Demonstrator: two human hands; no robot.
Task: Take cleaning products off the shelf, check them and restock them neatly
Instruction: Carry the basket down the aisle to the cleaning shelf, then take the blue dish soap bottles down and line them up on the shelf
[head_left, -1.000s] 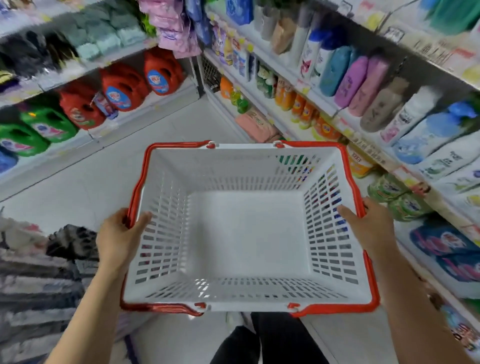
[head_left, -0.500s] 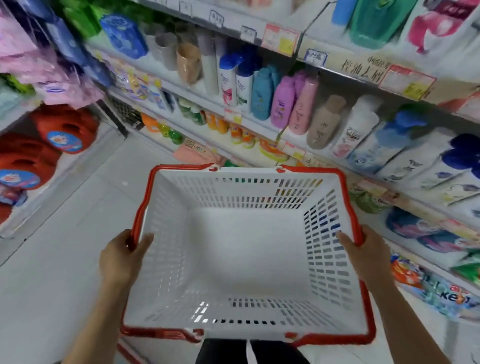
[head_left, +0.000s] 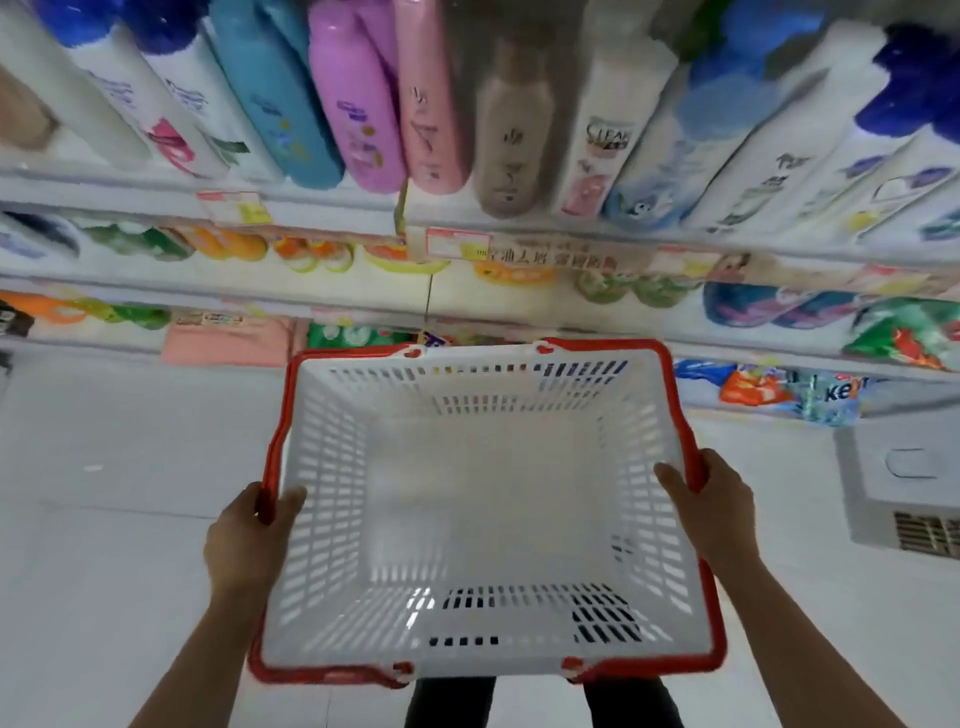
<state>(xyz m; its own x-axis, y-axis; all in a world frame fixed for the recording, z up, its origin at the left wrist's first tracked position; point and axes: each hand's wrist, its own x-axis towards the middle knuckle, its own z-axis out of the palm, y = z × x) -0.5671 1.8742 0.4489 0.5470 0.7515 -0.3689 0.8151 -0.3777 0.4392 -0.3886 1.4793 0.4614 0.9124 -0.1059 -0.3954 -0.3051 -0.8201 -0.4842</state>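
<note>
Clasping one empty basket (head_left: 322, 467): left hand (head_left: 244, 540) and right hand (head_left: 722, 514), each grip closed on its rim

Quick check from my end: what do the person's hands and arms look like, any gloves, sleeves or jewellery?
The left hand and right hand are both bare: no gloves, rings or watch visible. Both forearms are uncovered, with no sleeve reaching into view.

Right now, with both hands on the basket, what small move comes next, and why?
Probably lower the basket to the floor. It holds nothing yet, and the left hand and right hand both grip its red rim, so neither is free to reach the bottles on the shelf ahead.
</note>
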